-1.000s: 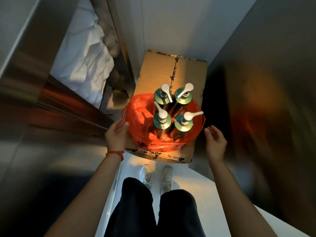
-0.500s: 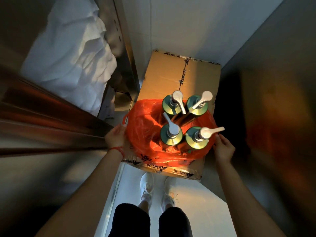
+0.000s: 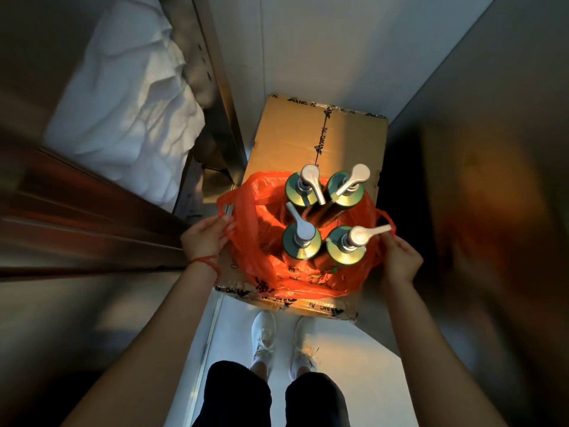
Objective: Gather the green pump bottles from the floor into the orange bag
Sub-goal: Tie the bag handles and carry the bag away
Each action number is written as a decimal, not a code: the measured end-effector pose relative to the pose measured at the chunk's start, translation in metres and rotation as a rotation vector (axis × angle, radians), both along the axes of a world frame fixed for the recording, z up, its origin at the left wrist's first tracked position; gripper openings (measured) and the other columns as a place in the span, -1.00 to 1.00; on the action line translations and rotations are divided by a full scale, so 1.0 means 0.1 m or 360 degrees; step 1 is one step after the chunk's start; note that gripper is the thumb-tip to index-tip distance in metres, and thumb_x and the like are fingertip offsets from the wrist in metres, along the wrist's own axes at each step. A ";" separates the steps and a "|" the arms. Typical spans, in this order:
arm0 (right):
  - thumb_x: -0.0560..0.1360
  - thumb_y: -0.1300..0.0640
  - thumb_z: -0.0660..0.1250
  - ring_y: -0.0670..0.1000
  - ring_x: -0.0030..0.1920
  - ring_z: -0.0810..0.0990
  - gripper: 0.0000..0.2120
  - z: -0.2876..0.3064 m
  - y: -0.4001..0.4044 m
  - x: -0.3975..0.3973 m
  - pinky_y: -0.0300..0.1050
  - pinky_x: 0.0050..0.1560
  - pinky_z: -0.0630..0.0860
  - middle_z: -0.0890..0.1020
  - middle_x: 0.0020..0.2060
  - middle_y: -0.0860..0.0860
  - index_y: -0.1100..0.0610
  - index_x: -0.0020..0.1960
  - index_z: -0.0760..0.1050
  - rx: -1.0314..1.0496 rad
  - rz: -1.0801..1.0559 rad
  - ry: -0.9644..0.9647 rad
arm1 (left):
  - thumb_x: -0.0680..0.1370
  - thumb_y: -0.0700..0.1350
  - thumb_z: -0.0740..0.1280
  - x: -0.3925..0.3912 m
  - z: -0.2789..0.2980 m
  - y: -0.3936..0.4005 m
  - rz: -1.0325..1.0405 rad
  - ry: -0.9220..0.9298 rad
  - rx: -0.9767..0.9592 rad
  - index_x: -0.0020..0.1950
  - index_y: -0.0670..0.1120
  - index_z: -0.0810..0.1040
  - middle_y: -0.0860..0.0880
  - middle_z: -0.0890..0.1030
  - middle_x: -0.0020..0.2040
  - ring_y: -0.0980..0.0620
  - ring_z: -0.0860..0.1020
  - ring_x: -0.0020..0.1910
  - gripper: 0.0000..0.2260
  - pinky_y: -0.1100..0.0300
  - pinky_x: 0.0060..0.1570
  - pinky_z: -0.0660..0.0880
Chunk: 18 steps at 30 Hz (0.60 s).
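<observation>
Several green pump bottles (image 3: 303,246) with white pump heads stand upright inside the orange bag (image 3: 255,241). The bag sits on the near half of a taped cardboard box (image 3: 308,134). My left hand (image 3: 204,238) pinches the bag's left handle loop at the rim. My right hand (image 3: 400,260) grips the bag's right handle, just beside the nearest right bottle (image 3: 346,249). The lower parts of the bottles are hidden by the bag.
A metal frame and dark wooden ledge (image 3: 92,217) run along the left, with a crumpled white sheet (image 3: 132,100) behind. A dark panel (image 3: 477,195) closes the right side. White floor (image 3: 308,41) lies beyond the box; my white shoes (image 3: 281,343) stand just before it.
Both hands have closed in from the box edges onto the bag's handles. The view has moved closer to the box.
</observation>
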State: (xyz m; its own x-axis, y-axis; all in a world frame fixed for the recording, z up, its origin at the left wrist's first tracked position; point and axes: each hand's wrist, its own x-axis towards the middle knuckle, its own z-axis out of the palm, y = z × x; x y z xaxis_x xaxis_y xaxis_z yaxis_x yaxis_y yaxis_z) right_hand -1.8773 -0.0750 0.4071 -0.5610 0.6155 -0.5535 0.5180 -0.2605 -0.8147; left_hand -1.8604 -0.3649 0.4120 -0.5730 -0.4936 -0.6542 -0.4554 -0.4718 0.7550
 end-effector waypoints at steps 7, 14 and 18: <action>0.44 0.28 0.36 -0.19 -0.40 0.62 -0.88 0.61 -0.04 0.12 -0.37 -0.35 0.53 0.67 -0.47 -0.12 0.19 -0.03 0.58 -0.0068 0.0113 0.0320 | 0.47 -0.28 0.33 0.02 0.62 0.17 -0.0119 0.0232 -0.0002 -0.16 -0.11 0.57 0.06 0.68 -0.39 0.14 0.64 -0.34 -0.91 0.26 -0.17 0.57; 0.42 0.27 0.38 -0.06 -0.26 0.67 -0.93 1.29 -0.13 0.18 -0.21 -0.13 0.62 0.71 -0.37 0.00 0.18 -0.10 0.59 -0.0315 0.0200 0.0411 | 0.44 -0.27 0.37 0.05 1.24 0.34 -0.0189 0.0422 0.0039 -0.21 -0.10 0.59 0.01 0.69 -0.38 0.11 0.64 -0.35 -0.91 0.27 -0.26 0.56; 0.41 0.28 0.38 -0.08 -0.23 0.68 -0.91 1.63 -0.18 0.17 -0.26 -0.18 0.61 0.71 -0.34 -0.01 0.17 -0.10 0.60 -0.0363 0.0257 0.0468 | 0.43 -0.31 0.36 0.03 1.61 0.45 -0.0307 0.0569 0.0038 -0.18 -0.15 0.58 -0.01 0.69 -0.38 0.06 0.66 -0.33 -0.93 0.32 -0.32 0.58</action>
